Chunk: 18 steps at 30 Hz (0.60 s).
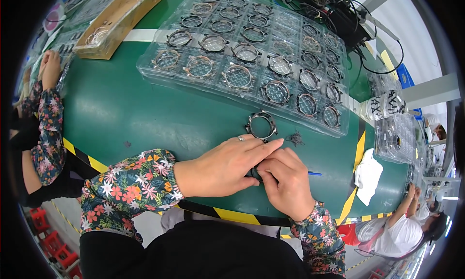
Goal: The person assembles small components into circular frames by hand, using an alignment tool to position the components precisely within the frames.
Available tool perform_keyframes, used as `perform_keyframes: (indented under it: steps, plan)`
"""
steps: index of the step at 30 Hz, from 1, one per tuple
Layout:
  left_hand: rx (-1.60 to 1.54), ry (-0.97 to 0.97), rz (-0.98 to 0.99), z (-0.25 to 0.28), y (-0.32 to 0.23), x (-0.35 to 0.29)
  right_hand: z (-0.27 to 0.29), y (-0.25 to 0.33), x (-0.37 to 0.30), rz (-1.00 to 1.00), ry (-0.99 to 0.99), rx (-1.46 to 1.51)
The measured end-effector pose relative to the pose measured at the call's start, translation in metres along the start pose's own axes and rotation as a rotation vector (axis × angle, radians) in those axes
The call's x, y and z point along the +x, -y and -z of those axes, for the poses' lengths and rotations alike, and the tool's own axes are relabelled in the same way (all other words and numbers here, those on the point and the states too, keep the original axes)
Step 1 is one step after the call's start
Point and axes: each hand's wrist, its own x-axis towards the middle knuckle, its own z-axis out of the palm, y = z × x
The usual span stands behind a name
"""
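My left hand (225, 165) and my right hand (286, 181) meet over the near part of the green table, fingers overlapping. Both are closed around a small dark part (253, 173), mostly hidden by the fingers. A thin blue stick (315, 173) sticks out past my right hand; whether I hold it or it lies on the table I cannot tell. Just beyond my fingers lies a dark round watch case (261, 125) with lugs. Beside it is a small heap of dark bits (295, 138).
Stacked clear trays (193, 80) of ring-shaped watch cases span the far side. A cardboard box (114, 24) stands far left, black equipment with cables (334, 17) far right. A white cloth (368, 177) lies right. Co-workers sit left and right. Striped tape (237, 216) marks the near edge.
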Motion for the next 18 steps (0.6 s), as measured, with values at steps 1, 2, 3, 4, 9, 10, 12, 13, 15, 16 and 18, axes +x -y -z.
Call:
perform_keyframes:
  steps: [1, 2, 3, 4, 9, 10, 12, 13, 15, 16, 18]
  plan:
    - [0.001, -0.001, 0.002, -0.0002, 0.0002, -0.0001, 0.0005, 0.0002, 0.0002, 0.001, 0.001, 0.002]
    - [-0.014, -0.004, 0.000, -0.0005, 0.0006, 0.0001, 0.0015, 0.0008, 0.0006, 0.000, 0.012, 0.001]
    - [-0.029, -0.008, -0.003, -0.0006, 0.0009, 0.0001, 0.0020, 0.0011, 0.0008, -0.002, 0.023, -0.001]
    - [-0.029, -0.008, -0.002, -0.0004, 0.0006, 0.0001, 0.0019, 0.0011, 0.0007, -0.002, 0.023, 0.000]
    - [-0.037, 0.010, 0.005, 0.0004, 0.0012, 0.0002, 0.0035, 0.0007, 0.0013, 0.008, 0.052, 0.003]
    - [-0.036, 0.011, 0.004, 0.0000, 0.0017, 0.0004, 0.0039, 0.0004, 0.0012, 0.007, 0.051, 0.003]
    - [-0.018, -0.008, -0.030, -0.0008, 0.0030, 0.0007, 0.0045, -0.0004, 0.0011, 0.017, 0.068, 0.016]
    - [-0.016, -0.008, -0.030, 0.0008, 0.0024, 0.0008, 0.0046, -0.0002, 0.0009, 0.018, 0.067, 0.018]
    - [-0.043, 0.067, -0.003, 0.0058, 0.0015, 0.0013, 0.0048, 0.0003, 0.0005, 0.025, 0.070, 0.028]
    - [-0.044, 0.069, -0.005, 0.0064, 0.0024, 0.0018, 0.0049, 0.0004, 0.0001, 0.023, 0.068, 0.026]
    - [-0.057, 0.090, -0.028, 0.0072, 0.0047, 0.0026, 0.0045, 0.0010, -0.0008, 0.022, 0.055, 0.014]
